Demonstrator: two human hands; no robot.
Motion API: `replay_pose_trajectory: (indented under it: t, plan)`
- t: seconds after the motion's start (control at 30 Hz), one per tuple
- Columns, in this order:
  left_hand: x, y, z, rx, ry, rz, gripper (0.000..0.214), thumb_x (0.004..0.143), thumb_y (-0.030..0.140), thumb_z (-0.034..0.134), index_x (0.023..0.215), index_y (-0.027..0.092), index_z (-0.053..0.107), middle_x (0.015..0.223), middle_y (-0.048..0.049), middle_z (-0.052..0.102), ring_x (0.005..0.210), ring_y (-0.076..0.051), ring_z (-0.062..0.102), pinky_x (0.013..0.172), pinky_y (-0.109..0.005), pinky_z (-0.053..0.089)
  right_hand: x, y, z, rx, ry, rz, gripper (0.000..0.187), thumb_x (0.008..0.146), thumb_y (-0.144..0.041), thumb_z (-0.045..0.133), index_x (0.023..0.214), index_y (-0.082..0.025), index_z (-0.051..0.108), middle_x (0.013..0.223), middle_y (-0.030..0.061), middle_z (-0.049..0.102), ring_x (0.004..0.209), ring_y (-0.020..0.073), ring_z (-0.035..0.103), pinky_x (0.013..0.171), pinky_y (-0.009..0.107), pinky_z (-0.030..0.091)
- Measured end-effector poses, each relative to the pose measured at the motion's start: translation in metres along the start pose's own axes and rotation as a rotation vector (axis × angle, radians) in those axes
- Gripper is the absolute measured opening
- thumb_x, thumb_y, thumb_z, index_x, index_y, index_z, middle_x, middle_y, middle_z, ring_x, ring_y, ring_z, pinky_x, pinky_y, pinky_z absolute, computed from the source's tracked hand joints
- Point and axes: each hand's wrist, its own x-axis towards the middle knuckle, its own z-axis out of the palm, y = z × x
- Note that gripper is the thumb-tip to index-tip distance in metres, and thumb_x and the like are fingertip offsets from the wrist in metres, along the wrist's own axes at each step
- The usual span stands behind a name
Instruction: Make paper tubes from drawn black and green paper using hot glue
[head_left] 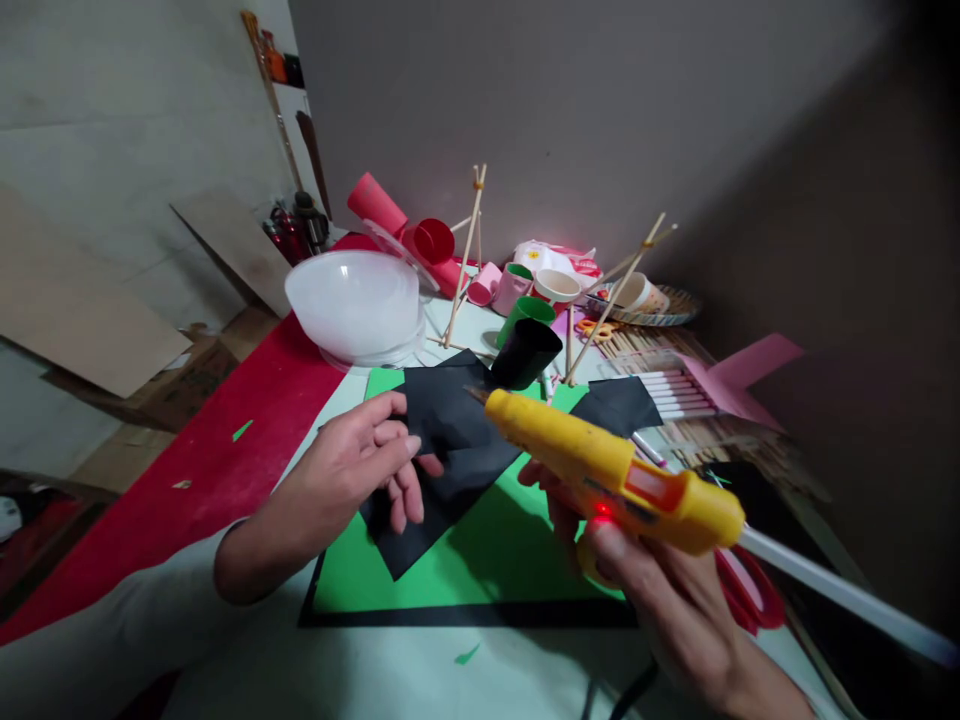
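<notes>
My right hand (637,570) grips a yellow hot glue gun (615,470) with a red light lit on its side and a white glue stick (840,592) sticking out at the back. The nozzle points left at a piece of black paper (450,440). My left hand (360,460) pinches the left edge of that black paper, fingers curled over it. The paper lies on a green sheet (495,560) with a black sheet under it.
A black paper cylinder (525,352) and green cup (525,312) stand behind the paper. Stick tripods (469,250), a white bowl (352,300), pink and red cups, red scissors (746,590), a row of pens (682,395) and a red mat (247,440) surround the work area.
</notes>
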Motion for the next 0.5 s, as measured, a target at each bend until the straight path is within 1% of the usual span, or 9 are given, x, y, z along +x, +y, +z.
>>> replay_pose_trajectory:
  t: [0.03, 0.1, 0.2, 0.27, 0.37, 0.43, 0.5]
  plan:
    - [-0.001, 0.000, 0.001, 0.004, 0.000, 0.002, 0.035, 0.080, 0.042, 0.072, 0.098, 0.024, 0.048, 0.055, 0.0002, 0.069, 0.039, -0.018, 0.062, 0.041, -0.026, 0.048, -0.001, 0.000, 0.002, -0.028, 0.015, -0.028, 0.030, 0.094, -0.057, 0.065, 0.112, -0.038, 0.080, 0.104, 0.0079, 0.075, 0.090, 0.0289, 0.071, 0.078, 0.041, 0.063]
    - [-0.003, 0.000, 0.002, 0.015, -0.005, 0.003, 0.033, 0.082, 0.042, 0.071, 0.096, 0.024, 0.048, 0.052, 0.0014, 0.066, 0.038, -0.018, 0.062, 0.040, -0.025, 0.047, -0.001, 0.001, 0.005, -0.061, -0.016, -0.064, 0.027, 0.093, -0.055, 0.067, 0.112, -0.042, 0.080, 0.108, 0.0070, 0.077, 0.102, 0.0322, 0.072, 0.086, 0.046, 0.064]
    - [-0.004, -0.005, 0.002, 0.032, -0.011, 0.013, 0.031, 0.083, 0.042, 0.069, 0.096, 0.024, 0.048, 0.050, 0.0019, 0.066, 0.037, -0.017, 0.062, 0.040, -0.024, 0.047, -0.003, 0.007, 0.006, -0.054, -0.079, -0.053, 0.027, 0.094, -0.049, 0.067, 0.118, -0.046, 0.079, 0.108, 0.0050, 0.077, 0.100, 0.0317, 0.073, 0.089, 0.049, 0.065]
    - [-0.003, -0.010, 0.003, 0.021, 0.003, 0.021, 0.031, 0.083, 0.040, 0.070, 0.099, 0.024, 0.049, 0.051, 0.0031, 0.066, 0.036, -0.018, 0.062, 0.039, -0.024, 0.048, -0.005, 0.012, 0.005, -0.031, -0.062, -0.036, 0.028, 0.092, -0.045, 0.071, 0.119, -0.046, 0.078, 0.113, 0.0042, 0.077, 0.104, 0.0323, 0.073, 0.089, 0.048, 0.065]
    - [-0.005, -0.016, 0.004, -0.016, 0.026, 0.041, 0.030, 0.083, 0.037, 0.072, 0.102, 0.024, 0.051, 0.054, 0.0038, 0.068, 0.035, -0.018, 0.062, 0.036, -0.025, 0.049, -0.010, 0.018, 0.002, 0.030, -0.032, -0.017, 0.033, 0.087, -0.039, 0.077, 0.120, -0.042, 0.079, 0.122, 0.0053, 0.074, 0.116, 0.0352, 0.069, 0.087, 0.044, 0.067]
    - [-0.008, -0.015, 0.006, -0.020, 0.042, 0.043, 0.026, 0.085, 0.034, 0.072, 0.101, 0.025, 0.053, 0.058, 0.0030, 0.070, 0.037, -0.017, 0.062, 0.037, -0.024, 0.049, -0.011, 0.018, 0.001, 0.057, -0.036, 0.001, 0.034, 0.087, -0.038, 0.077, 0.121, -0.040, 0.078, 0.122, 0.0061, 0.074, 0.116, 0.0352, 0.070, 0.085, 0.043, 0.068]
    - [-0.013, -0.012, 0.009, -0.007, 0.068, 0.031, 0.021, 0.087, 0.030, 0.069, 0.100, 0.025, 0.054, 0.059, 0.0026, 0.071, 0.040, -0.016, 0.063, 0.039, -0.024, 0.050, -0.011, 0.016, 0.002, 0.071, -0.026, 0.010, 0.034, 0.087, -0.038, 0.077, 0.121, -0.041, 0.078, 0.121, 0.0057, 0.075, 0.114, 0.0347, 0.070, 0.084, 0.042, 0.069]
